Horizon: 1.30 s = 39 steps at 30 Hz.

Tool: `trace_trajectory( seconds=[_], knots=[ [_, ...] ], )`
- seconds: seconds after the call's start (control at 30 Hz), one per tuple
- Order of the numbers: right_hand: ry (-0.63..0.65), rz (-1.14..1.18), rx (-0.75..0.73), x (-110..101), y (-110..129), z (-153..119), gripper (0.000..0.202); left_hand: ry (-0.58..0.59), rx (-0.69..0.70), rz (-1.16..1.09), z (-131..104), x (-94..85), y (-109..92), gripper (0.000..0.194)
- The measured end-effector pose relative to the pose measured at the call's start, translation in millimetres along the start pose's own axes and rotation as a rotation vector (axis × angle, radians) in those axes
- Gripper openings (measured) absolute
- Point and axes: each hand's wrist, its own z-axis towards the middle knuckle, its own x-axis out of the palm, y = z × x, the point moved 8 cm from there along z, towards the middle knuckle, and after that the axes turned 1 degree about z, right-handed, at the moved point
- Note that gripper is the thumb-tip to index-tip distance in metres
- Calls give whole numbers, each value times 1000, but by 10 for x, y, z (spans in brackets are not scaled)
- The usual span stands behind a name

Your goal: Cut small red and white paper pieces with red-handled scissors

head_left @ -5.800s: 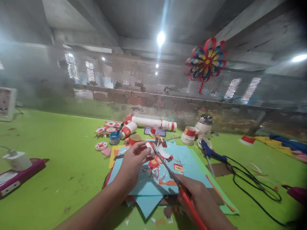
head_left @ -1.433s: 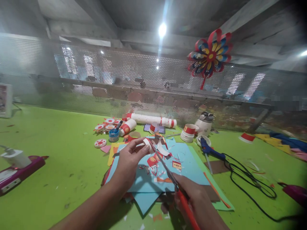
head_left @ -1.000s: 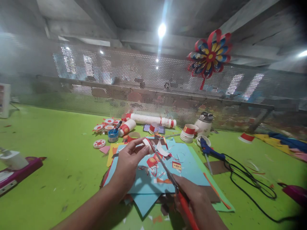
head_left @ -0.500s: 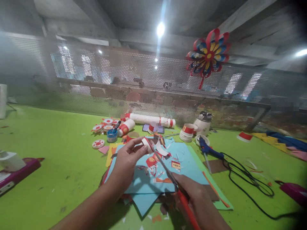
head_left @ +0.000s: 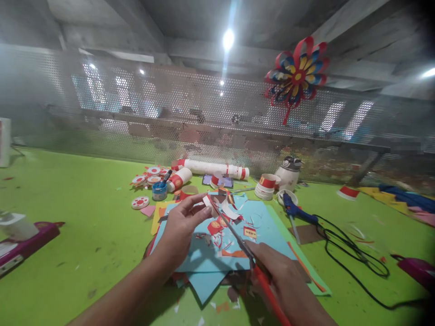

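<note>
My left hand (head_left: 185, 222) pinches a small white paper piece with a red edge (head_left: 210, 206) between thumb and fingers. My right hand (head_left: 277, 271) is closed round the red handles of a pair of scissors (head_left: 249, 253). The long blades point up and left, and their tips meet the paper piece. Under both hands lies a light blue sheet (head_left: 268, 240) on a stack of coloured paper. Red and white scraps (head_left: 215, 226) and a curled white strip (head_left: 231, 210) are scattered over it.
A blue glue gun (head_left: 297, 210) with a black cord lies right, near stacked paper cups (head_left: 265, 186) and a bottle (head_left: 288, 174). Behind are a long white tube (head_left: 207, 167) and a phone (head_left: 207, 180). Left are a blue jar (head_left: 159, 191) and a purple power strip (head_left: 34, 240).
The paper piece and the scissors have shifted very slightly to the right. Both hands keep their hold, and the camera view has moved a little.
</note>
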Motion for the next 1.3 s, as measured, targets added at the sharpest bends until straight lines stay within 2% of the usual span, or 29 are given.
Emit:
trace_trajectory(
  seconds=[0.37, 0.53, 0.73, 0.9, 1.07, 1.3],
  knots=[
    [4, 25, 12, -16, 6, -2, 23, -11, -12, 23, 17, -13, 18, 37],
    [-11, 96, 9, -24, 28, -4, 30, -36, -15, -2, 8, -19, 27, 36],
    [-35, 65, 32, -40, 15, -15, 15, 4, -25, -121, 12, 14, 39, 28],
    [-15, 31, 21, -45, -1, 4, 21, -19, -30, -44, 27, -32, 39, 33],
    [44, 112, 77, -18, 12, 32, 17, -20, -3, 6, 32, -35, 19, 34],
    [13, 111, 76, -30, 35, 24, 19, -43, -13, -10, 19, -21, 28, 35]
  ],
)
